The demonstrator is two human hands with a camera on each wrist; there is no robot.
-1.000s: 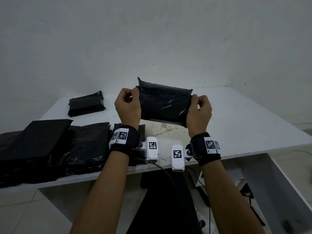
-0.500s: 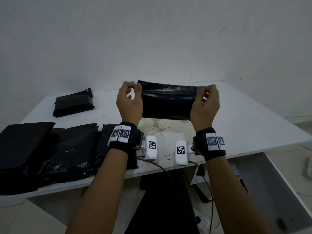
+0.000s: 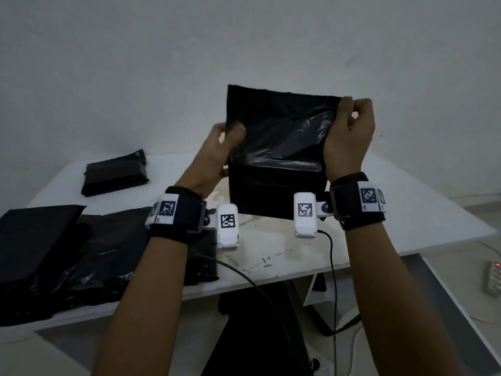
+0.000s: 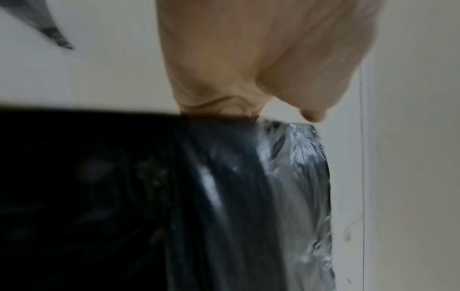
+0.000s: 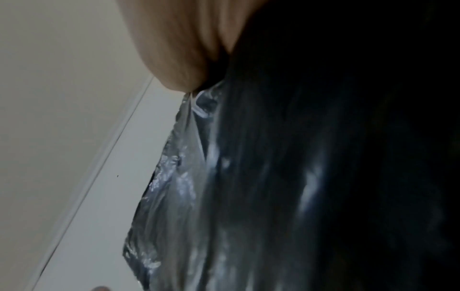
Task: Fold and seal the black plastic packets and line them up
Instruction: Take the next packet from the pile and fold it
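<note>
I hold a black plastic packet (image 3: 276, 158) upright above the white table (image 3: 406, 213), its flap opened upward. My left hand (image 3: 217, 150) grips its left edge, thumb on the front face. My right hand (image 3: 349, 131) pinches the flap's top right corner. In both wrist views the packet (image 4: 224, 196) (image 5: 248, 196) shows as glossy, blurred black film under my fingers (image 4: 248, 59) (image 5: 186, 39). A folded, sealed packet (image 3: 115, 173) lies at the table's far left.
Flat black packets (image 3: 54, 253) lie stacked on the table's near left. A smaller black packet (image 3: 200, 261) sits under my left wrist. A cable (image 3: 332, 267) hangs off the front edge. A white device with a red light (image 3: 493, 278) lies on the floor at right.
The packet was a compact roll held at both ends; it has unrolled into a tall sheet. My right hand has risen with the flap's corner and my left has shifted to the side edge.
</note>
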